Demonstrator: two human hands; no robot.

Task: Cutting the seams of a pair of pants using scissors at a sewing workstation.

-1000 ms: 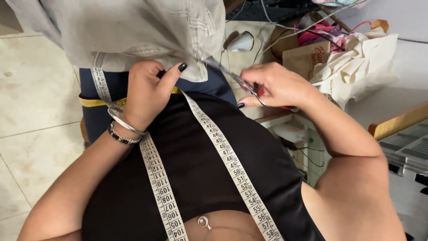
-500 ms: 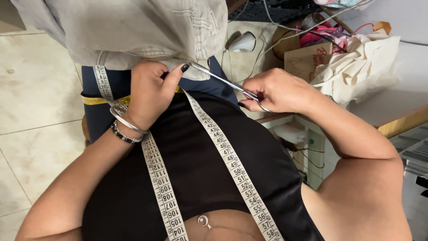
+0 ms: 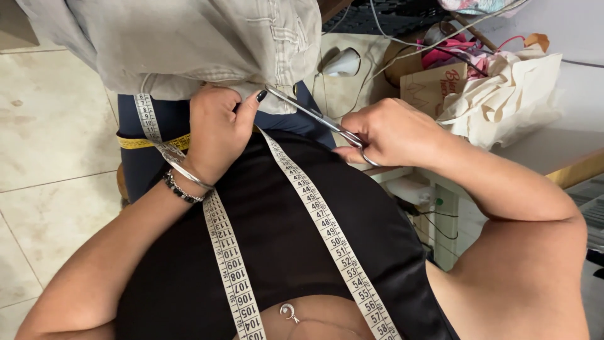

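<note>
My left hand [image 3: 217,129] grips the lower edge of a pale grey garment [image 3: 189,44] that hangs in front of me, thumb pressed up against the hem. My right hand [image 3: 393,132] holds steel scissors [image 3: 314,114], fingers through the handles. The blades reach left and touch the garment's hem beside my left thumb. A white measuring tape [image 3: 314,220] hangs round my neck over my black top, both ends running down my chest.
A worktable [image 3: 566,160] at right carries a cream cloth bag [image 3: 509,101], a cardboard box [image 3: 431,85], cables and pink fabric. Pale floor tiles [image 3: 50,132] lie at left. A yellow tape [image 3: 148,141] crosses dark blue fabric below the garment.
The scissors have swung from beside my right hand up and left until the blades reach the garment's hem. My left hand has kept its grip on the hem.
</note>
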